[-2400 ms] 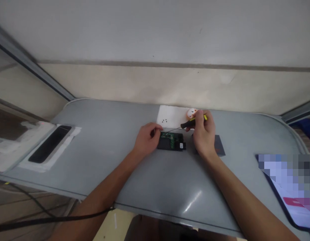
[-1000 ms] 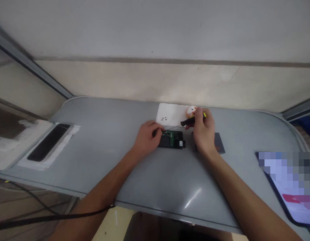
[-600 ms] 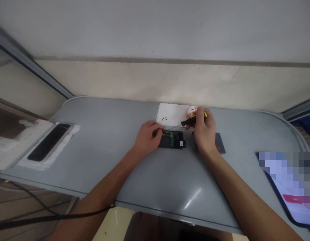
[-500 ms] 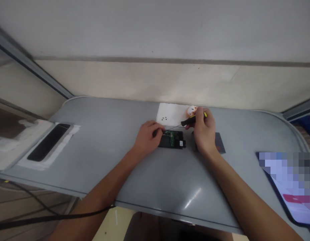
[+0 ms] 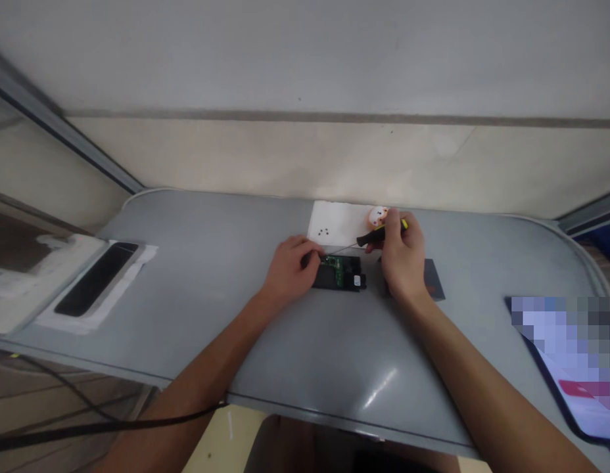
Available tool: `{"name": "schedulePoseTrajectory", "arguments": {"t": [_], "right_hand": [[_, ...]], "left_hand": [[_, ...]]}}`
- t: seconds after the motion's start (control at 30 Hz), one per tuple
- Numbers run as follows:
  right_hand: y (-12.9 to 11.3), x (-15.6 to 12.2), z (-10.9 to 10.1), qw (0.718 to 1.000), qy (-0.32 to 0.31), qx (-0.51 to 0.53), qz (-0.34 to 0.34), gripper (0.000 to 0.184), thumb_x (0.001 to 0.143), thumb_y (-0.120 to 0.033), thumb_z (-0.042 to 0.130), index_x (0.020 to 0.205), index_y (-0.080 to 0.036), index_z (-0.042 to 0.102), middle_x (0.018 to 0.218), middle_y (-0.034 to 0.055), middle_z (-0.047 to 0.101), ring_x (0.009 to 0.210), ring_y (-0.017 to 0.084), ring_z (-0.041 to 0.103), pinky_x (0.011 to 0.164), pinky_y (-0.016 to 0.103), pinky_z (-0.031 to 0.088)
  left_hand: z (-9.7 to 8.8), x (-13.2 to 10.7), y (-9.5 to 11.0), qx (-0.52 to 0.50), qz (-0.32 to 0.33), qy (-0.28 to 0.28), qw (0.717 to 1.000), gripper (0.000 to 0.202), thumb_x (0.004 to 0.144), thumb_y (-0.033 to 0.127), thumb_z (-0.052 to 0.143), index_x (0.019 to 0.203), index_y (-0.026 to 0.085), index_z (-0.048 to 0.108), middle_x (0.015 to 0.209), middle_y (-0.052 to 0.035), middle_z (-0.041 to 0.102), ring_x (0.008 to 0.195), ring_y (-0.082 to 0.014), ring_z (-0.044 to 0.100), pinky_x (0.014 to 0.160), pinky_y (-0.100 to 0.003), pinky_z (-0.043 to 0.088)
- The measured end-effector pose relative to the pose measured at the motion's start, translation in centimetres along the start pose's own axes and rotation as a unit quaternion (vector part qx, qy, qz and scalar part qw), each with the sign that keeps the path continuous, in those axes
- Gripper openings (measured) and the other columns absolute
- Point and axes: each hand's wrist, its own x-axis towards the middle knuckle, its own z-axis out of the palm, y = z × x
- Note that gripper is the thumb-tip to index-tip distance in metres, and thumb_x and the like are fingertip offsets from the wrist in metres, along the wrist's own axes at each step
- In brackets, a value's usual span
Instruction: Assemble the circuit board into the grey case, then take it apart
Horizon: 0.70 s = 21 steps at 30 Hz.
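Note:
A small black device with a green circuit board lies open on the grey table. My left hand grips its left end, fingers curled round it. My right hand is closed on a black-and-yellow screwdriver, whose thin shaft slants down-left to the board's top left corner. Behind the device lies a white paper with a few tiny dark screws. A small round orange-and-white thing sits behind my right fingers.
A dark card-like plate lies partly under my right wrist. A black phone on white cloth rests at the table's left end. A tablet or screen leans at the right edge. A black cable runs below the front edge.
Hardly anything differs: both hands keep their places at the device, the screwdriver tip stays on the board, and the view has shifted only slightly.

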Motion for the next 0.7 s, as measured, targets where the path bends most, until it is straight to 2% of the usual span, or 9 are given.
{"name": "schedulePoseTrajectory", "arguments": {"t": [0.7], "right_hand": [[0.03,0.08,-0.13,1.000,-0.009,-0.002,-0.002,0.041,0.102,-0.062,0.053,0.088,-0.022,0.054,0.070,-0.0039,0.062,0.050,0.010,0.060,0.052,0.026,0.047]], "left_hand": [[-0.14,0.06,-0.05,-0.006,0.015,0.001,1.000,0.025,0.096,0.017,0.051,0.092,0.022,0.075,0.096,-0.0043,0.072,0.098,-0.0230,0.065,0.095,-0.041,0.050]]}}
